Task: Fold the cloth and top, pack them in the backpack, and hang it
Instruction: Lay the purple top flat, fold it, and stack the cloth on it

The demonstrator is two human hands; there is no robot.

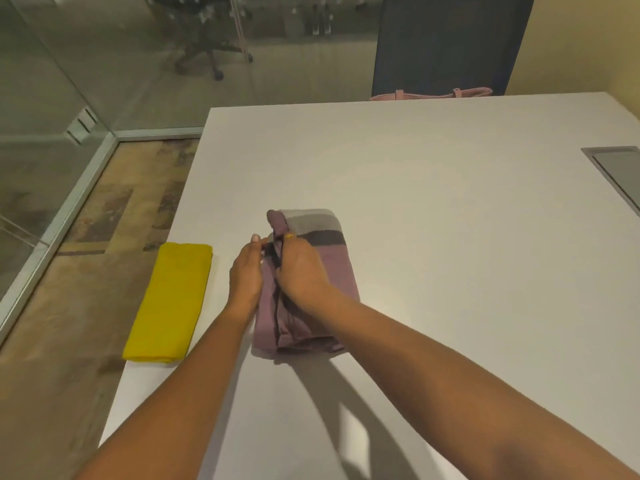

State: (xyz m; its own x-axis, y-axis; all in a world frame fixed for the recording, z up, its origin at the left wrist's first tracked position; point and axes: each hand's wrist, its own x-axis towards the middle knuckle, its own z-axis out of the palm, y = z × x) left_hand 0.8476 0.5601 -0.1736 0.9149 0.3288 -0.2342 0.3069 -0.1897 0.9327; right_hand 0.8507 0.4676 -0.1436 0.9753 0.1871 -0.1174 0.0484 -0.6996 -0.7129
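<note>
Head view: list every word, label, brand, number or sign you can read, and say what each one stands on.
No readable text anywhere in this view.
Yellow cloth: plain, no print or tag showing.
Purple striped top: stripes only, no label visible.
White table and its grey inset panel: unmarked.
Pink item past the table's far edge: only a sliver shows, no lettering to be made out.

White table (433,174); distant office chair (204,50)
</note>
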